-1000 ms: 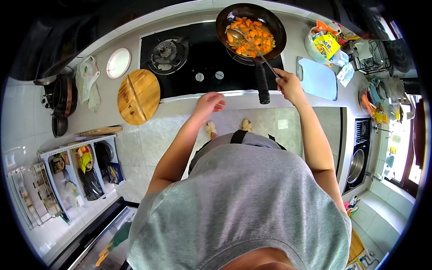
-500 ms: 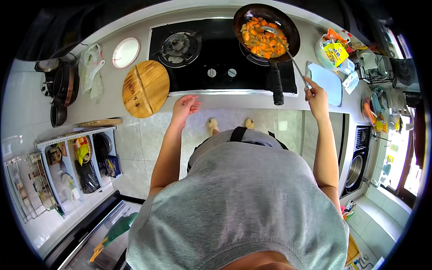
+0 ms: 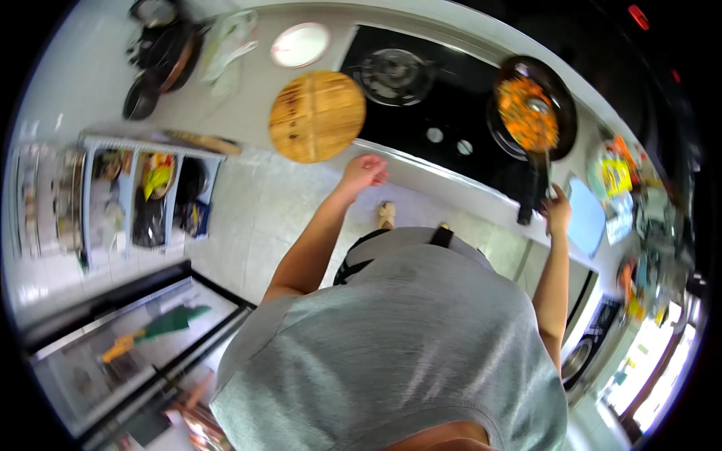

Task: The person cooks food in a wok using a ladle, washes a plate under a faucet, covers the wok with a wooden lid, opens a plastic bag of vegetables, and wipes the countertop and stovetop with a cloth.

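A dark wok with chopped orange and brown food sits on the right burner, its black handle towards me. The round head of a metal ladle lies in the food. At the end of the ladle's thin handle is my right hand, its fingers closed around it, slightly blurred, just beside the wok handle. My left hand hangs before the counter edge, holding nothing, fingers loosely bent and apart. Nearest to it lies a round wooden cutting board.
The black gas hob has a bare left burner. A white plate and a plastic bag lie left of it. A pale blue board and a tub of packets are at the right. Shelves stand at the left.
The view has turned, so the hob and wok sit further right and lower. The ladle has swung closer in line with the wok handle, and my right hand has moved nearer that handle.
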Available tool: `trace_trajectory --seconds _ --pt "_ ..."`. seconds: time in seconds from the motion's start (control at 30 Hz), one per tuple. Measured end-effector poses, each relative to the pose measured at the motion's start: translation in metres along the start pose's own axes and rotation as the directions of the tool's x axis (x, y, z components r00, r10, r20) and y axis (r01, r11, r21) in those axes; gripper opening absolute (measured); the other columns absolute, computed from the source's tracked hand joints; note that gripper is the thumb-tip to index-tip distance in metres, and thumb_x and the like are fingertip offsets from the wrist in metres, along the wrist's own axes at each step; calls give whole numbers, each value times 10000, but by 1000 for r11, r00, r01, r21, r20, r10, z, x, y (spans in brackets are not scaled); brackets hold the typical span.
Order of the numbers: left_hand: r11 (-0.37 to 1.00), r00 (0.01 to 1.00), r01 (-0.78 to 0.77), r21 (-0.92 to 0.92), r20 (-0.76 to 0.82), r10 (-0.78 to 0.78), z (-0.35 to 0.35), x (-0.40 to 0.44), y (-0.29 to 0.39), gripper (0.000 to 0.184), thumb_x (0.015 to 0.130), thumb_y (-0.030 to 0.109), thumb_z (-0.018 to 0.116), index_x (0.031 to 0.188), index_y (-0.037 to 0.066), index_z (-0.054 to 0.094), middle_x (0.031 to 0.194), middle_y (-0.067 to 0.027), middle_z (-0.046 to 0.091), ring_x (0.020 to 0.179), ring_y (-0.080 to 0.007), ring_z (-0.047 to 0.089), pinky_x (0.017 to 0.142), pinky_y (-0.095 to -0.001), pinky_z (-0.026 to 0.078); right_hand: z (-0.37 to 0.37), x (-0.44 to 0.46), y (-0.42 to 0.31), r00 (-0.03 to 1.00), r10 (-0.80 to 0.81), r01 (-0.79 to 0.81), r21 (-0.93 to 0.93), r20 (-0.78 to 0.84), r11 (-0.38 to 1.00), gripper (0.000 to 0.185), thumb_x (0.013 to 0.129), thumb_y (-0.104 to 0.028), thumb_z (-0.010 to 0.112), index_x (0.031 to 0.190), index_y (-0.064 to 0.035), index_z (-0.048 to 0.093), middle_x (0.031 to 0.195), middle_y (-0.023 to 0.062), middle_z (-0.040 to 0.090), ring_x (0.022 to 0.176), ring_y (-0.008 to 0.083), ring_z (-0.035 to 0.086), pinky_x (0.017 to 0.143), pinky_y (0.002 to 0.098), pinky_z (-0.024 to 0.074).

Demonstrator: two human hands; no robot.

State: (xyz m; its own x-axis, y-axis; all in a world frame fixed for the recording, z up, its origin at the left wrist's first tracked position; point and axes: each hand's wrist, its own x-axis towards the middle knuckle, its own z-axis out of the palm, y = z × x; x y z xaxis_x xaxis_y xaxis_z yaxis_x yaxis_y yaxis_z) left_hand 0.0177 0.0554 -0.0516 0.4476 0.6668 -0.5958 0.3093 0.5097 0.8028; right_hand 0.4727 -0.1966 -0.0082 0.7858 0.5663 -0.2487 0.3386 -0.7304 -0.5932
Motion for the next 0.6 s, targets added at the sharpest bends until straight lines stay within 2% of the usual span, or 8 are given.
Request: trace_trajectory --seconds 0.07,0.13,0.2,0.33,0.43,0.47,0.53,0.6 --pt "998 999 -43 -43 -34 41 -14 2 -4 254 974 263 615 1094 41 643 977 -118 701 806 -178 681 717 -303 562 -4 3 7 1000 -1 0 67 21 998 512 863 -53 643 1363 -138 573 787 77 678 602 140 628 613 297 528" --pt "987 992 -97 -125 -91 86 -39 12 -7 251 974 251 613 1090 31 643 952 -123 696 786 -176 680 695 -298 564 -10 4 16 994 -103 103 -1 36 995 529 881 -66 631 1398 -127 533 816 91 691 649 146 665 620 290 530" --pt "968 983 -156 -195 -123 134 -65 31 5 248 975 239 611 1087 20 643 927 -127 690 767 -175 678 674 -294 565 -16 5 22 993 -94 94 2 71 996 543 883 -68 625 1412 -115 514 833 96 702 691 152 689 646 292 533" --pt "926 863 -322 -197 -464 201 -134 84 52 227 996 220 555 1026 3 612 814 -125 669 672 -164 650 589 -277 552 -32 -5 36 974 -224 214 -183 -36 959 564 868 -114 653 1417 -139 521 972 121 726 768 154 674 692 307 519" --pt "929 752 -352 -113 -625 209 -203 178 57 230 985 217 556 976 -5 615 779 -128 672 640 -181 652 547 -300 533 -52 -32 37 985 -116 99 -132 -131 986 561 861 -113 653 1409 -137 532 977 130 719 804 170 667 746 321 528" --pt "935 692 -351 -46 -685 226 -217 198 65 232 974 218 571 948 -4 634 749 -131 669 620 -191 661 525 -298 527 -61 -41 47 982 -82 61 -128 -171 990 559 855 -114 656 1402 -141 541 989 128 717 804 167 661 745 324 530" --pt "990 709 -38 138 -694 124 -259 253 70 270 961 263 587 1026 1 607 790 -101 683 678 -200 659 592 -371 525 -81 -67 53 972 -38 -22 -249 -231 968 563 838 -104 654 1390 -132 551 996 133 708 788 180 650 733 326 524" --pt "982 726 -103 155 -664 181 -285 283 72 278 964 240 575 1044 -25 603 811 -118 681 692 -220 670 596 -356 543 -100 -87 81 959 -56 -42 -336 -277 941 605 829 -55 641 1419 -115 520 988 106 677 796 173 601 724 314 503"
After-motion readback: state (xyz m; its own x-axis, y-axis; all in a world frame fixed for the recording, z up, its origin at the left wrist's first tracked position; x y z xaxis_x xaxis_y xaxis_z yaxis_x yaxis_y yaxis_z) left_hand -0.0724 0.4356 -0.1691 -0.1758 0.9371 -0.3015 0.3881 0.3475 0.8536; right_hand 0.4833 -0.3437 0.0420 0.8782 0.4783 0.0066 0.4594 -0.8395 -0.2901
